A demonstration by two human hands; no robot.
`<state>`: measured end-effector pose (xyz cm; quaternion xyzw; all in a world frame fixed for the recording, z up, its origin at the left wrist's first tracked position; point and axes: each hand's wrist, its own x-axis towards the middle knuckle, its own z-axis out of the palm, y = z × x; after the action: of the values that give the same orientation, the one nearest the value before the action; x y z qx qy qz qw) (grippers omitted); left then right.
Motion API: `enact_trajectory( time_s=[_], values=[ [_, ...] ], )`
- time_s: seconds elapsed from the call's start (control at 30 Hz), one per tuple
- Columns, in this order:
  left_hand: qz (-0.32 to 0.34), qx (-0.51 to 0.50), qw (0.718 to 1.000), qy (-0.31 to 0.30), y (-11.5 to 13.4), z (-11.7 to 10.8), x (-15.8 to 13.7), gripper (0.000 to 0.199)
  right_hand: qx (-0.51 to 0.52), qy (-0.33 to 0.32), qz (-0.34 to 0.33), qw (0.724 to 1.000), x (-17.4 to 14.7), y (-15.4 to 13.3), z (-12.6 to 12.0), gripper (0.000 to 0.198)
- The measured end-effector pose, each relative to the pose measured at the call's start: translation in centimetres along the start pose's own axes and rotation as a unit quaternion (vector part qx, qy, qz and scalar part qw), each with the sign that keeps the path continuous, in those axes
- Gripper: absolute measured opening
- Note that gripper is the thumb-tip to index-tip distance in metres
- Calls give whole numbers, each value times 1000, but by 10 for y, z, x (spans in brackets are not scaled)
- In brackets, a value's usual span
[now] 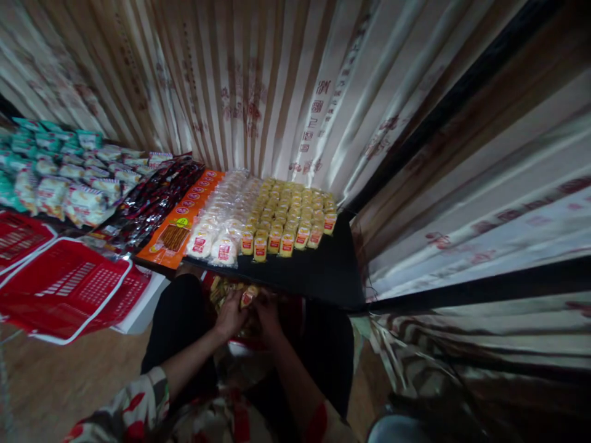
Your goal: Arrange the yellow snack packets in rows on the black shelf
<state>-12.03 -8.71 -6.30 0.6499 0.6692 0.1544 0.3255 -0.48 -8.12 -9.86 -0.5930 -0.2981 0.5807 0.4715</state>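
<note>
Between my knees, my left hand (231, 317) is closed around a small yellow snack packet (249, 296) with a red label. My right hand (268, 311) is close beside that packet; its fingers are dark and partly hidden, so their grip does not show. Below both hands, more yellow packets (221, 292) fill a container (244, 347) with a pale rim, mostly covered by my arms. Just ahead, on the black table (318, 271), similar yellow packets (286, 221) stand in tight rows. White round snack packs (224, 246) in clear wrap lie in rows to their left.
Farther left lie an orange snack bag (178, 227), dark shiny packets (161, 184), and white and green bags (85, 200). Red baskets (69, 280) with white handles stand at the left. Pleated curtains (277, 92) hang behind the table and along the right.
</note>
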Motion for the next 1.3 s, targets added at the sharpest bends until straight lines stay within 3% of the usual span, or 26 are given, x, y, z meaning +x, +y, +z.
enact_trajectory(
  time_s=[0.17,0.4,0.57,0.8,1.07,1.3],
  values=[
    [39,-15,999,-15,7,-11,-18,48,14,-23,47,999,-25,-16,-7,52],
    [92,-84,992,-2,29,-21,-43,36,4,-65,1,998,-44,-38,-32,55],
    [108,-112,988,14,53,-27,-47,29,23,-47,-46,998,-47,-50,-46,55],
    [131,-162,974,89,104,-19,-26,20,28,-12,-149,988,-46,-94,-66,35],
    [185,-169,964,83,163,-4,8,18,-21,28,-215,976,-12,-129,-112,35],
    [116,-114,985,58,212,4,42,33,-153,142,-281,937,37,-151,-136,36]
  ],
)
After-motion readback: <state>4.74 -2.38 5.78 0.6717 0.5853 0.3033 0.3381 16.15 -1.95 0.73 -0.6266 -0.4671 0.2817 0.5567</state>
